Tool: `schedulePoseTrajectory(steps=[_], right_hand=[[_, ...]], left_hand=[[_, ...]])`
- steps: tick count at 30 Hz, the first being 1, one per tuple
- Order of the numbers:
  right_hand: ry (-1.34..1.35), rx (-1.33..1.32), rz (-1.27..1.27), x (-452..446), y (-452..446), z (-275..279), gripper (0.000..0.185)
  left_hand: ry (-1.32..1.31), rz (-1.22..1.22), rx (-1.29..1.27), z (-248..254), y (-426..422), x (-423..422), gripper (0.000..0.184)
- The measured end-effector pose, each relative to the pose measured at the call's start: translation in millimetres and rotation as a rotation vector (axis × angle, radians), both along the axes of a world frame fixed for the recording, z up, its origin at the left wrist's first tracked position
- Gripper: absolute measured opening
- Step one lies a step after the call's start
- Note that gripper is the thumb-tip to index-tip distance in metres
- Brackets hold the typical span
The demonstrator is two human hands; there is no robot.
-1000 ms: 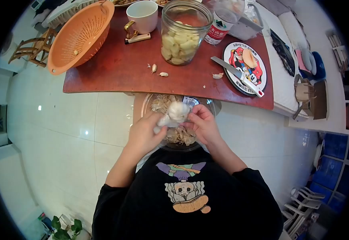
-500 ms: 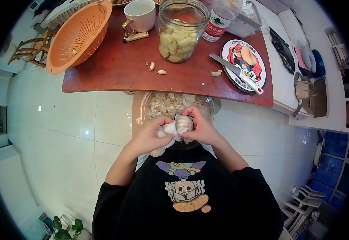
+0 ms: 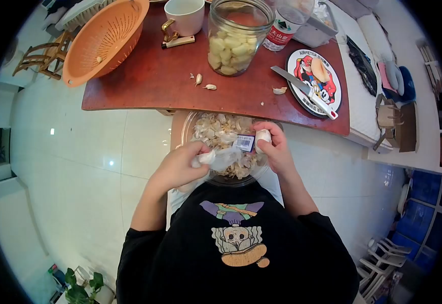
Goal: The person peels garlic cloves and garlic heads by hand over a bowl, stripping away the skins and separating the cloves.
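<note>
My left hand (image 3: 180,164) is closed on a thin, clear plastic bag (image 3: 225,160), with a white garlic bulb (image 3: 207,157) at its fingertips. Whether that bulb lies inside the bag I cannot tell. In my right hand (image 3: 277,152) a whole garlic bulb (image 3: 263,138) is gripped between thumb and fingers. A label with a barcode (image 3: 244,143) shows between the hands. Below them, a clear round bowl (image 3: 184,133) holds a heap of papery garlic skins (image 3: 213,129).
On the red table (image 3: 150,88) stand an orange colander (image 3: 104,43), a white mug (image 3: 185,17), a lighter (image 3: 178,42) and a glass jar of peeled garlic (image 3: 236,50). Loose cloves (image 3: 210,87) lie near its front edge. A knife (image 3: 307,92) rests across a patterned plate (image 3: 336,83).
My hands have moved apart; the right has carried its garlic bulb rightward, away from the bag. The bag now stretches out between them, and its label is exposed. The view has shifted slightly.
</note>
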State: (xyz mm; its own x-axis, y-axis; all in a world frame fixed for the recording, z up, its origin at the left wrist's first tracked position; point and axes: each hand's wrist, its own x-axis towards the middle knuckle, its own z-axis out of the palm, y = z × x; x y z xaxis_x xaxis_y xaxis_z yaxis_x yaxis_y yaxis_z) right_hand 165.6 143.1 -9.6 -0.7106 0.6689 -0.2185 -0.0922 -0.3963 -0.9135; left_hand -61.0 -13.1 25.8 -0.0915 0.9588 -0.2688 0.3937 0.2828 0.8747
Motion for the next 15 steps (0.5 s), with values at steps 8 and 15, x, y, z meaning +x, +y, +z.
schedulePoseTrajectory(steps=[8,15], right_hand=[[-0.3,0.982,0.303,-23.2,-11.7,56.6,0.025],[-0.316,1.105,0.399,-38.4,-18.5,49.6,0.017]], left_hand=[[0.0,-0.148,-0.033,1.0,6.8,6.0,0.034],[0.06,-0.154,-0.002,15.0,9.8,7.7,0.035]])
